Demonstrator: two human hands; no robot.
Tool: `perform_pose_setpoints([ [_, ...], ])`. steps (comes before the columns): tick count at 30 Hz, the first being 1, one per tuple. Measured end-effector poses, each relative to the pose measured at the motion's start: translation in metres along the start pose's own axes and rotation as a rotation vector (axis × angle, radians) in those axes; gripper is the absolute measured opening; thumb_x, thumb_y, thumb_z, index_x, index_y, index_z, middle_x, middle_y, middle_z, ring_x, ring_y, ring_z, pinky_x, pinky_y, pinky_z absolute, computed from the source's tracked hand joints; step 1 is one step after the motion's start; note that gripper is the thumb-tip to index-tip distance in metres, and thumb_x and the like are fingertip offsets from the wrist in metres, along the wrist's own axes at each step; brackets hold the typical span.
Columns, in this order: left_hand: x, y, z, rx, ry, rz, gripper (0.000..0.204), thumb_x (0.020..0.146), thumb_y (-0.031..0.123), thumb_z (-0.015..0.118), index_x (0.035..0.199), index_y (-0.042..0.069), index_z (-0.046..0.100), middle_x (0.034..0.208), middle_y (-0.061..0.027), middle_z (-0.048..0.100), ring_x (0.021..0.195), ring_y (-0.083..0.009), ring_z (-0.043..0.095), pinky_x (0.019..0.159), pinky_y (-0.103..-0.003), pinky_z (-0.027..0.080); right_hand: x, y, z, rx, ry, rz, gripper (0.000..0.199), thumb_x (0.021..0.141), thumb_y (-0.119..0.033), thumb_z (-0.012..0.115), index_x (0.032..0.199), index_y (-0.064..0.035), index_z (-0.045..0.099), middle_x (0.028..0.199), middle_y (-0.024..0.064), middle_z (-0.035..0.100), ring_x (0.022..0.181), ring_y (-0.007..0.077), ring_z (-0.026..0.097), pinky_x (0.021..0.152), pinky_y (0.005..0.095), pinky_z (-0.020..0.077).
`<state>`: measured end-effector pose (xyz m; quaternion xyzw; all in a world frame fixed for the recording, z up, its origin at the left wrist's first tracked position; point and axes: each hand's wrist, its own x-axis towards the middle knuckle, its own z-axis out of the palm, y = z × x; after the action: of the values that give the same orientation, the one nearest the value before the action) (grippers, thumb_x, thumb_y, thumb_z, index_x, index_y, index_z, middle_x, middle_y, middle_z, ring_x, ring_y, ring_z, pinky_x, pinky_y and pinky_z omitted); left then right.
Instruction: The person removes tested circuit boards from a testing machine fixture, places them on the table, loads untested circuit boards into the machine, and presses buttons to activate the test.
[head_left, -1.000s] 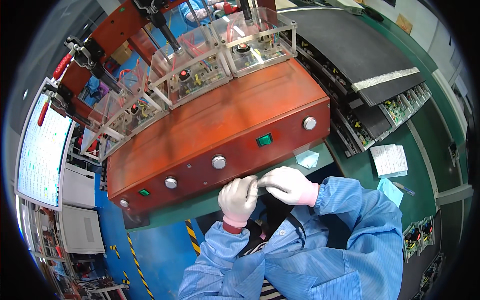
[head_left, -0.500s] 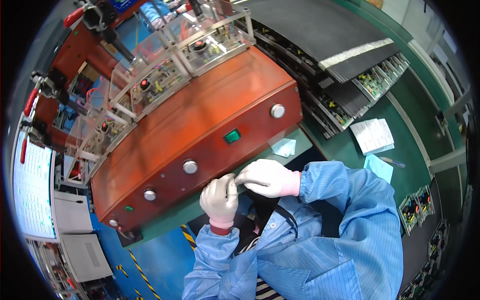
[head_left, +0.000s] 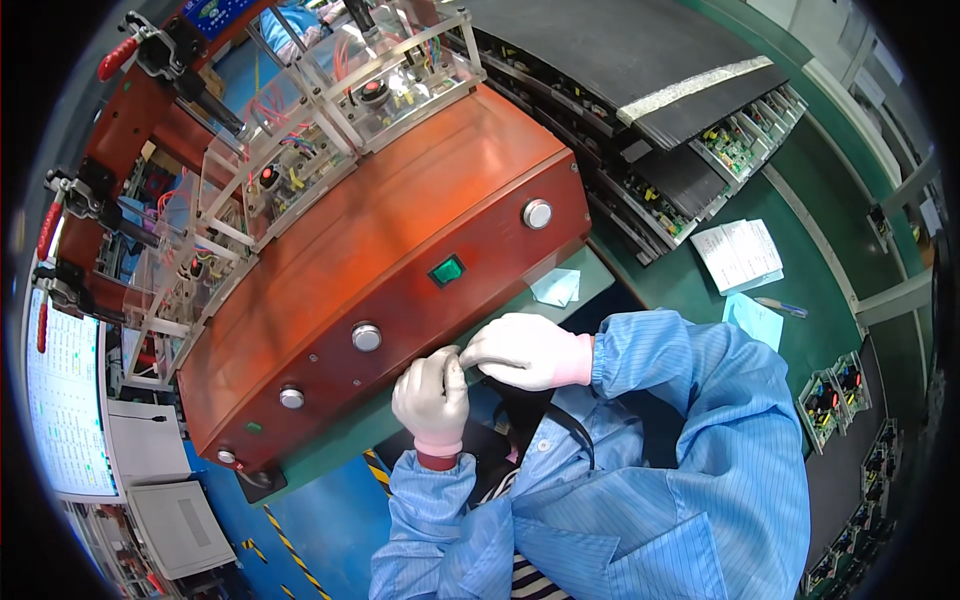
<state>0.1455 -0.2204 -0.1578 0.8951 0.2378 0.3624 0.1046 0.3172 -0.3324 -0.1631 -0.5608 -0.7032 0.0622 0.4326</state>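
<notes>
Both my hands wear white gloves with pink cuffs and meet in front of the red-brown test box. My left hand is closed, its fingers curled and its thumb side turned to the other hand. My right hand reaches in from the right, closed, with its fingertips touching the left fingertips. Whatever may be between the fingers is too small or hidden to make out. Close ahead on the box's front panel are round silver buttons and a green switch.
Clear-covered fixtures with red-handled toggle clamps top the box. At right stand stacked black trays of circuit boards, paper slips, a pen and loose boards. A screen glows at left.
The view has shifted slightly, so the box and trays sit a little further left and mostly higher. My hands stay together at the fingertips in nearly the same pose.
</notes>
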Motion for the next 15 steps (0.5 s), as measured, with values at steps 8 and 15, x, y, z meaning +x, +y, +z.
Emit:
perform_pose_setpoints([
  [8,-0.0009,-0.0019,0.0006,0.008,0.003,0.006,0.013,0.088,0.021,0.070,0.097,0.015,0.078,0.080,-0.0024,0.068,0.069,-0.0261,0.061,0.069,-0.037,0.051,0.0012,-0.0008,0.0017,0.001,0.041,-0.020,0.025,0.099,-0.021,0.056,0.113,-0.0066,0.069,0.114,0.0117,0.071,0.097,0.0316,0.067,0.089,0.0388,0.0541],
  [15,-0.0007,-0.0028,0.0015,-0.012,-0.025,0.014,0.013,0.090,0.021,0.069,0.098,0.015,0.078,0.082,-0.0027,0.069,0.070,-0.0264,0.062,0.069,-0.038,0.051,-0.0005,0.0009,0.0017,-0.007,0.017,0.028,0.023,0.098,-0.017,0.057,0.116,-0.0089,0.069,0.115,0.0086,0.070,0.100,0.0307,0.066,0.089,0.0392,0.0527],
])
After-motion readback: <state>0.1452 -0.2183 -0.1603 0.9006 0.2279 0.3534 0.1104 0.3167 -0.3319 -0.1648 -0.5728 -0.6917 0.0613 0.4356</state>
